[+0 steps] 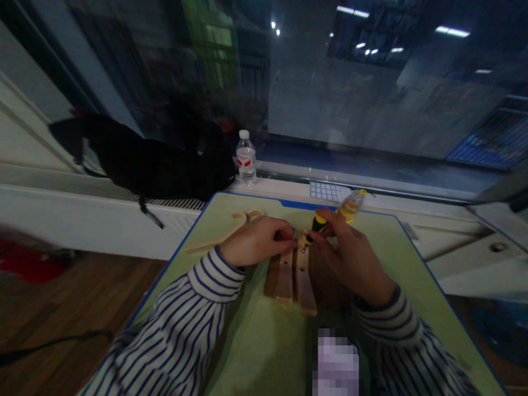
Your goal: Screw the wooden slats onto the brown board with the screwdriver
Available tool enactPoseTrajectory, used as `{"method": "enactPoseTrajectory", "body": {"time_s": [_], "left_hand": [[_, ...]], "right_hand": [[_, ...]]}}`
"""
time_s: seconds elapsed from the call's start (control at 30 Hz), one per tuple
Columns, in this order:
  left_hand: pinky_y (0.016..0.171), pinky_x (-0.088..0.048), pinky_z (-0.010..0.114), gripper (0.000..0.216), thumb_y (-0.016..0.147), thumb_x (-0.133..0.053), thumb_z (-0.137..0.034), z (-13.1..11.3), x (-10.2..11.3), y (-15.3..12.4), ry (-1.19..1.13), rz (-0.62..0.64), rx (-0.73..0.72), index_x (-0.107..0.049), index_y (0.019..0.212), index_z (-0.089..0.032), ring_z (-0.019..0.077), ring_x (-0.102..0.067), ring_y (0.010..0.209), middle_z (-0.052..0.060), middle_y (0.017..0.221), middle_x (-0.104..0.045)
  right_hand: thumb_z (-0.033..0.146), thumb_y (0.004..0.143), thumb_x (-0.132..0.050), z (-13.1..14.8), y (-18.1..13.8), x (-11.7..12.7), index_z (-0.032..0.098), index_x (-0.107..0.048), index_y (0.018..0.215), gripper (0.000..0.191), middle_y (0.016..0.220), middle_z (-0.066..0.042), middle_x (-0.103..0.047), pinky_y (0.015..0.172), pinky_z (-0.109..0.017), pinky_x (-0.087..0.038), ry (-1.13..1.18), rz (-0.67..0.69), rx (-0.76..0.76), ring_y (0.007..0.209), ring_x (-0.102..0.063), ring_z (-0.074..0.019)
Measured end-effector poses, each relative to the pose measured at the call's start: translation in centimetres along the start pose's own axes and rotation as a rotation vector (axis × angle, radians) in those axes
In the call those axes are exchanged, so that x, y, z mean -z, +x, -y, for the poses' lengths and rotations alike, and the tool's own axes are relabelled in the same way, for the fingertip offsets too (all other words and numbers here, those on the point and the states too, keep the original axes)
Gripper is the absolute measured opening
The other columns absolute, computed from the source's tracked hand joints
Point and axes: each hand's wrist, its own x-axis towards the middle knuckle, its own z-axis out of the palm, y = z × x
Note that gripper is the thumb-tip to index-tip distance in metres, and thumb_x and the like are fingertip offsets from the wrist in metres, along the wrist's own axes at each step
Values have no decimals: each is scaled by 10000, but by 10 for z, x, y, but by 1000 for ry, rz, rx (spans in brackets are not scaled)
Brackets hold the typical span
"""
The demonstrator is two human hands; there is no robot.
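My left hand [258,241] rests closed on the top ends of several wooden slats [292,278] that lie side by side on a green mat [256,341], its fingers pinched at something too small to make out. My right hand [350,256] grips a screwdriver [336,215] with a yellow and black handle, its tip pointing down at the top of the slats. Both forearms wear striped sleeves.
A curved wooden piece [231,228] lies on the mat to the left of my hands. A water bottle [246,158] and a black bag [152,159] sit on the sill behind, under a dark window. A blurred patch [337,360] lies near the front edge.
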Motion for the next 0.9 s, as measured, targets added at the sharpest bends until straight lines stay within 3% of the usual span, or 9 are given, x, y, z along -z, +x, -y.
{"method": "enactPoseTrajectory", "body": {"time_s": [0.2, 0.5, 0.9], "left_hand": [[539, -317, 226, 268, 804, -547, -424, 0, 4, -6, 143, 174, 77, -672, 741, -196, 118, -524, 572, -6, 639, -614], [515, -269, 274, 470, 750, -520, -639, -11, -15, 0, 324, 124, 187, -651, 637, -201, 173, -518, 538, 41, 607, -613], [493, -249, 276, 470, 801, -462, -626, -11, -23, 4, 331, 167, 166, -646, 672, -213, 187, -572, 604, 34, 651, -644]], "right_hand": [[308, 898, -486, 1, -1, -1, 189, -416, 1237, 366, 916, -74, -680, 701, -362, -529, 9, 11, -18, 783, -663, -216], [279, 898, -483, 3, -2, 0, 204, -396, 1247, 367, 875, -59, -694, 656, -332, -530, -4, 15, -4, 771, -675, -215], [266, 896, -484, 2, -1, 0, 213, -391, 1247, 366, 857, -51, -690, 643, -317, -521, 10, 21, -5, 749, -670, -206]]}}
